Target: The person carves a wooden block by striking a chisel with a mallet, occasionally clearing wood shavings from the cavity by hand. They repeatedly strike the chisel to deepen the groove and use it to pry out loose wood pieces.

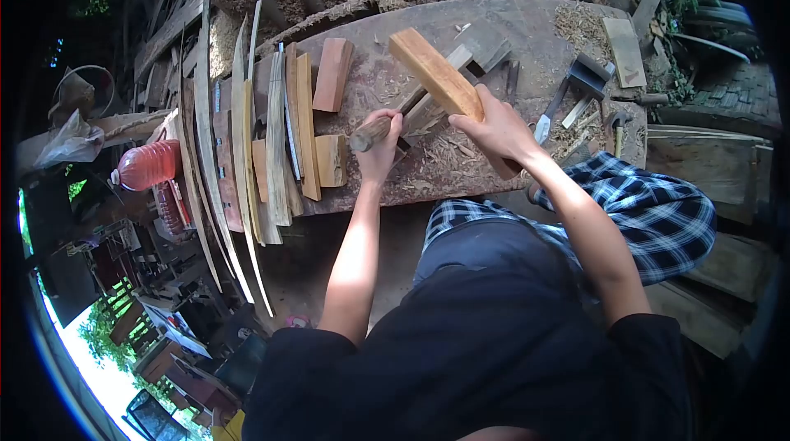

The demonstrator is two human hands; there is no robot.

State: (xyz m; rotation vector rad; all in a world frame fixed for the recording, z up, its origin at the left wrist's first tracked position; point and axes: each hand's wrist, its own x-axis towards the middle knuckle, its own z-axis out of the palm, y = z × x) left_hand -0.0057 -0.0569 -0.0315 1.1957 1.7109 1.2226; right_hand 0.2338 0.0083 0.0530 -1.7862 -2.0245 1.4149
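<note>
Gripping one round wooden handle (369,137), the left hand (379,160) is closed, fingers wrapped about it; from my remote seat I see the handle's blunt end tilted up toward me, and I cannot make out what its other end carries. The right hand (499,125) is closed around one thick rectangular wooden block (432,71). The block's longer end points forward and leftward from that hand, and its shorter end shows beneath the wrist. Block and handle are apart.

Between the two hands, partly hidden by the block, one pale length of timber (425,115) lies at a slant on the desk (539,25). Wood shavings (444,163), too many to count, are scattered below and between the hands.

Just left of the left hand I find one short pale block (332,160); ahead and to its left, one reddish block (333,75). Farther left I count at least six long wooden strips (309,141), several overhanging the near edge. Well left of these is one large bottle of pink liquid (148,165).

Right of the right hand are one tool with a dark metal head (587,76), one smaller tool with a wooden handle (619,140) and, farther forward, one flat pale board (625,53).
</note>
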